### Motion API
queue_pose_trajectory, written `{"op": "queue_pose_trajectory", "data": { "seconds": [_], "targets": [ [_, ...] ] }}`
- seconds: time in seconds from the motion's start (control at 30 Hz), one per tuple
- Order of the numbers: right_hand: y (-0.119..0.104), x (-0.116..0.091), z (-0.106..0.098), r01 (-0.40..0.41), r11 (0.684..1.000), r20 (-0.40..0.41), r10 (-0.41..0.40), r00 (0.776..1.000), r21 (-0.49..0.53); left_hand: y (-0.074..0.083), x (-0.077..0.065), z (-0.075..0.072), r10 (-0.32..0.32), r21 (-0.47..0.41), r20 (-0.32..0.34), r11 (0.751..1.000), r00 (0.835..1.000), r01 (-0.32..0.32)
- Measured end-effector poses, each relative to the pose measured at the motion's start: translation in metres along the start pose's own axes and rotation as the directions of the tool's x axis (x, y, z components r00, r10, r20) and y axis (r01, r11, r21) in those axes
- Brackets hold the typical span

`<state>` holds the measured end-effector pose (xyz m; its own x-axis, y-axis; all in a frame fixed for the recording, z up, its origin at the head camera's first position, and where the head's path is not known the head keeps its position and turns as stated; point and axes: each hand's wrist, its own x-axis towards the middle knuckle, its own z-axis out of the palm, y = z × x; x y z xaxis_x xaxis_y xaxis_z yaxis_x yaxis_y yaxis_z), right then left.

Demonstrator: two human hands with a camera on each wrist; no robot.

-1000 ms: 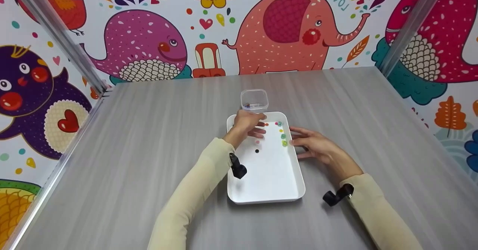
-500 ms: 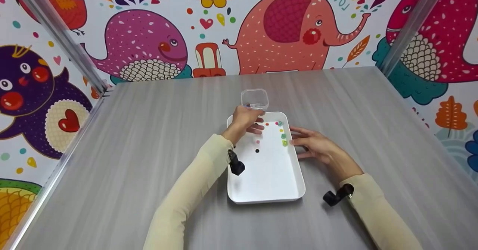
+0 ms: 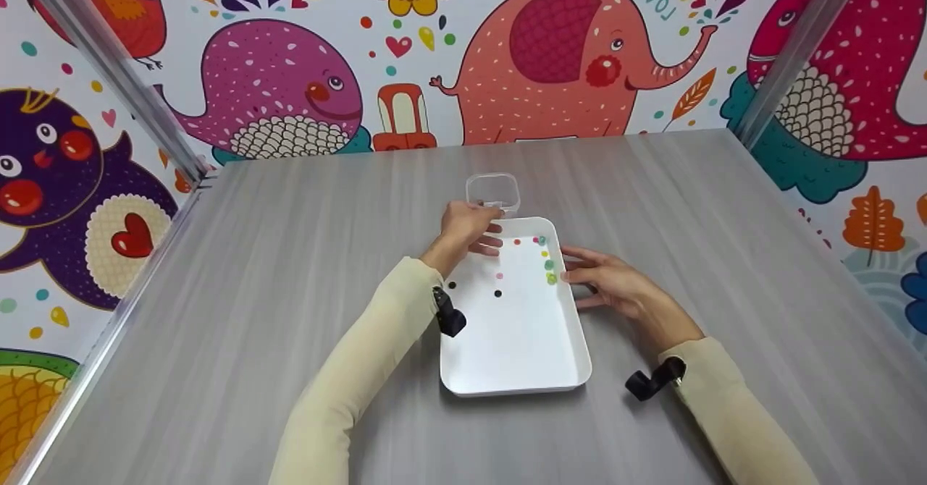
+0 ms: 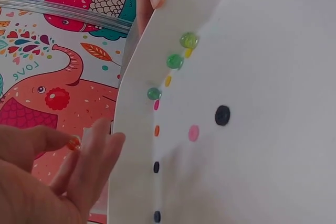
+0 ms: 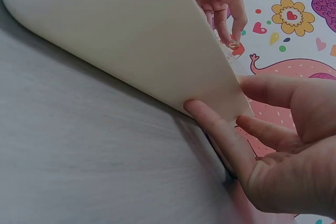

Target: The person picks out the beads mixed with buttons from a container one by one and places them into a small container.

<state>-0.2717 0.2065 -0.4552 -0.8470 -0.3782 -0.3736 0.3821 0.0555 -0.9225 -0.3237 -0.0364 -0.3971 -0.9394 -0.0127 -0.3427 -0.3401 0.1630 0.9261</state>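
My left hand (image 3: pixel 467 226) is over the far left corner of the white tray (image 3: pixel 518 347), close to the near side of a clear plastic box (image 3: pixel 494 187). Thumb and a finger pinch a small orange see-through bead (image 4: pixel 74 142); the other fingers extend loosely. My right hand (image 3: pixel 612 282) rests its fingertips against the tray's outer right wall, as the right wrist view shows. Along the tray's right side lie green see-through beads (image 4: pixel 175 61) and small yellow discs (image 4: pixel 168 81). A pink disc (image 4: pixel 193 133), an orange disc (image 4: pixel 157 130) and several black discs (image 4: pixel 222 115) lie scattered inside.
The grey wood-grain table (image 3: pixel 319 253) extends around the tray. Printed animal panels (image 3: pixel 550 58) form the back and sides, with metal posts (image 3: pixel 116 72) at the corners. A black wrist camera (image 3: pixel 450 318) hangs over the tray's left rim.
My left hand has shifted left and slightly back toward the clear box, uncovering a black disc at the tray's left edge. My right hand and the tray have stayed put.
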Motion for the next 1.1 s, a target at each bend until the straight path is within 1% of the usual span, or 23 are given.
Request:
{"op": "queue_pose_trajectory", "data": {
  "seconds": [0.13, 0.37, 0.63, 0.87, 0.93, 1.03, 1.1],
  "targets": [
    [0.001, 0.000, 0.000, 0.001, 1.000, -0.001, -0.001, 1.000, 0.004, 0.001, 0.000, -0.003, 0.006, -0.009, 0.017, 1.000, 1.000, -0.006],
    [0.001, -0.001, 0.000, 0.001, 1.000, -0.012, -0.001, 1.000, -0.005, 0.003, 0.001, -0.007, 0.019, 0.004, 0.039, 1.000, 0.999, -0.019],
    [0.000, -0.001, 0.001, -0.004, 1.000, -0.015, 0.004, 1.000, -0.015, 0.006, 0.003, -0.012, 0.001, 0.000, 0.014, 1.000, 1.000, -0.001],
    [0.001, 0.000, 0.001, -0.002, 1.000, -0.013, 0.002, 1.000, -0.015, 0.005, 0.006, -0.014, -0.010, -0.011, -0.030, 1.000, 0.999, 0.010],
    [0.001, 0.000, 0.001, -0.002, 1.000, -0.013, 0.001, 1.000, -0.020, 0.004, 0.006, -0.015, -0.016, -0.018, -0.032, 1.000, 0.999, 0.015],
    [0.001, 0.000, 0.001, -0.003, 1.000, -0.017, 0.002, 1.000, -0.025, 0.003, 0.006, -0.016, -0.013, -0.035, -0.016, 0.999, 1.000, 0.012],
    [0.001, 0.000, 0.001, -0.002, 1.000, -0.019, 0.001, 1.000, -0.027, 0.003, 0.007, -0.017, -0.008, -0.030, -0.010, 1.000, 1.000, 0.007]
  ]
}}
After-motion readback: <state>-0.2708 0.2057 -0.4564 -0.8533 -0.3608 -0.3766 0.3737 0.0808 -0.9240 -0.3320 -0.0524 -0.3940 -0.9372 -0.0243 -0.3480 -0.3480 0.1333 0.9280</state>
